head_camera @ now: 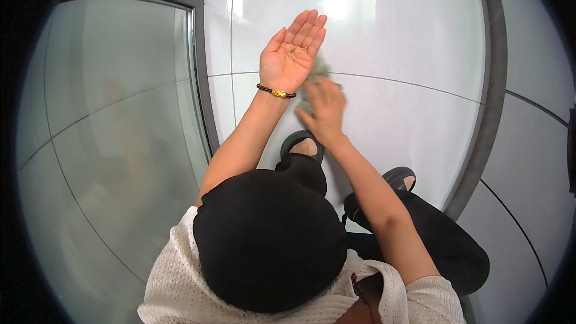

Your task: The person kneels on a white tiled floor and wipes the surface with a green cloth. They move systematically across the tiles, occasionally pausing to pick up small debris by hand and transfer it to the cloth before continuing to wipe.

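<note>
My left hand (291, 56) is held palm up above the floor, its fingers extended and close together. On its palm lie tiny greenish bits (293, 51), too small to identify. A dark beaded bracelet with a gold charm (279, 93) circles the wrist. Just to the right and nearer to me, my right hand (326, 108) is palm down and blurred by motion. Under its fingers is a grey-green piece of what looks like cloth (320, 66), also blurred, against the floor. The left hand hides part of it.
Glossy pale tiles (405, 45) with dark joints form the floor. At the left stands a dark-framed glass panel (112, 99). A grey strip (492, 76) curves along the right. My dark shoes (400, 177) are close behind the hands. A large black rounded shape (270, 238) blocks the lower middle.
</note>
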Demonstrator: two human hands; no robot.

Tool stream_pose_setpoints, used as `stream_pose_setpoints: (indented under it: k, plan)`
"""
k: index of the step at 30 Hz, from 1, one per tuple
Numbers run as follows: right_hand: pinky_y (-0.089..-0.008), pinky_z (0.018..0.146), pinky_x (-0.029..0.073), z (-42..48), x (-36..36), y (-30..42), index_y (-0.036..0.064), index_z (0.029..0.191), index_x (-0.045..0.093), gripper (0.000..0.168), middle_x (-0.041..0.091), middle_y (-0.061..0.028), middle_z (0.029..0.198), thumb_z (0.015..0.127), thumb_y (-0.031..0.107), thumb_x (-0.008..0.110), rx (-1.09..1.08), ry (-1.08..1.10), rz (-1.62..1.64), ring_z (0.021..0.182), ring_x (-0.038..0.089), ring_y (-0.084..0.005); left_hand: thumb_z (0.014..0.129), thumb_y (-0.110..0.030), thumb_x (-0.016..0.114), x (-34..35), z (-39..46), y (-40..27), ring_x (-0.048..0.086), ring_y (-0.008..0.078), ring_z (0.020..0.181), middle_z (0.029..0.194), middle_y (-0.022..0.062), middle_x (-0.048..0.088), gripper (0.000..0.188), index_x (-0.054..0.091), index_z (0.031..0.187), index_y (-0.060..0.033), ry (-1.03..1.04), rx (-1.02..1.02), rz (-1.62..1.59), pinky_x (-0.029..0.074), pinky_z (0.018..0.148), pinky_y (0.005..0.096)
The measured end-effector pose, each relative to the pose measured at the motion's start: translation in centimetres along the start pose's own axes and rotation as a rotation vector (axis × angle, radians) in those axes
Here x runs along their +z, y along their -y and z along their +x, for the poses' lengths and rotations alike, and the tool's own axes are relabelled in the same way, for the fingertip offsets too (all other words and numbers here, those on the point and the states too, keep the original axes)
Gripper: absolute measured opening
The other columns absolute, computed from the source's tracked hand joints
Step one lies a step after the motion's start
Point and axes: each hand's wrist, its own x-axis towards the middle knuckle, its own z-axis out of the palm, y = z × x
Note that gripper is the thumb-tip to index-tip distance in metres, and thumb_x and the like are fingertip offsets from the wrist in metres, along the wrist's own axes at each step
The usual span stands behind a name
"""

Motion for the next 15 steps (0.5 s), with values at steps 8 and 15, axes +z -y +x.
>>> stream_pose_setpoints:
  k: [8,15]
  plan:
    - [-0.0584,0.105,0.023,6.7,-2.9,-7.5,0.021,0.125,0.054,0.052,0.043,-0.0063,0.138,0.076,0.031,0.068,-0.163,-0.035,-0.238,0.132,0.034,-0.0264,0.097,-0.017,0.025,2.2,-0.2,1.0,0.029,0.0356,0.135,0.139,0.022,0.04,0.045,0.041,0.13,0.0094,-0.071,0.075,0.049,0.027,0.114,0.0446]
    - [-0.0494,0.101,0.031,5.1,-12.1,-22.3,0.015,0.124,0.056,0.04,0.049,-0.0146,0.127,0.085,0.024,0.061,0.129,-0.221,-0.396,0.118,0.042,-0.0341,0.097,-0.012,0.023,2.9,0.0,1.2,0.022,0.032,0.139,0.143,0.0185,0.035,0.044,0.039,0.132,0.0076,-0.022,0.097,0.077,0.023,0.116,0.0435]
